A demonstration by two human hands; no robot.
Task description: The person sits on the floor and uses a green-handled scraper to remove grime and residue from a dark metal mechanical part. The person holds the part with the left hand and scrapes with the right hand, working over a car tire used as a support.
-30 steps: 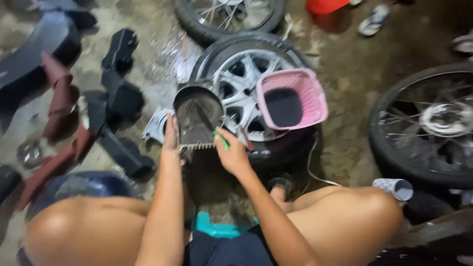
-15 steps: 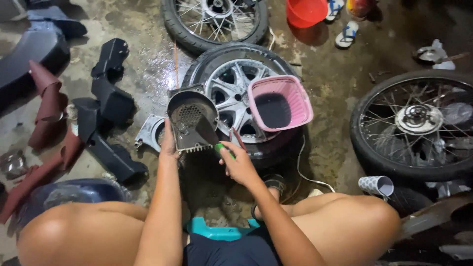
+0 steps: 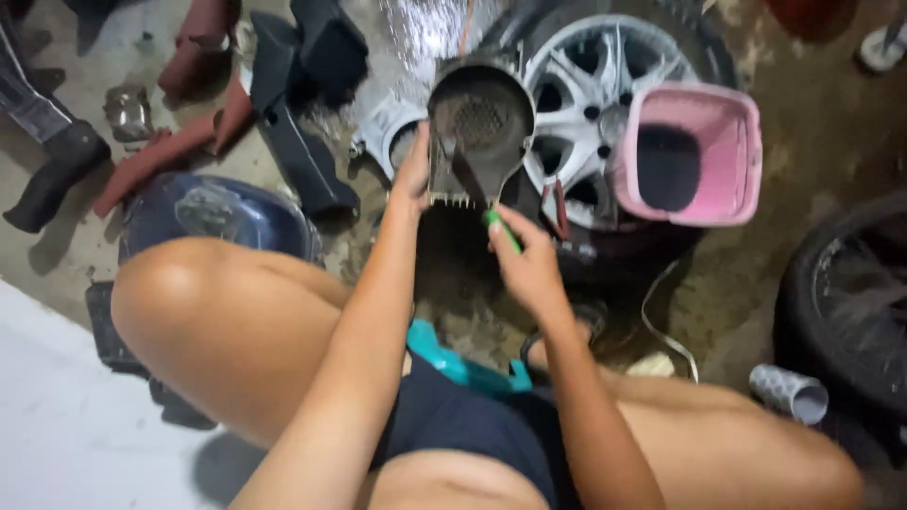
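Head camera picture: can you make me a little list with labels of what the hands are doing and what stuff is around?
left hand: holds the left edge of the dark cover
right hand: grip closed on a green-handled tool, its tip at the cover's lower edge
cover: dark, rounded top, mesh in the middle, held up over the floor
behind it: silver spoked wheel lying flat
on the wheel: pink basket
left side: dark and red body panels on wet floor
lower right: grey patterned cup on its side

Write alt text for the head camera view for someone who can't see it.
A seated person's left hand holds a dark mesh-fronted cover while the right hand works a green-handled tool against it, above an alloy wheel carrying a pink basket.
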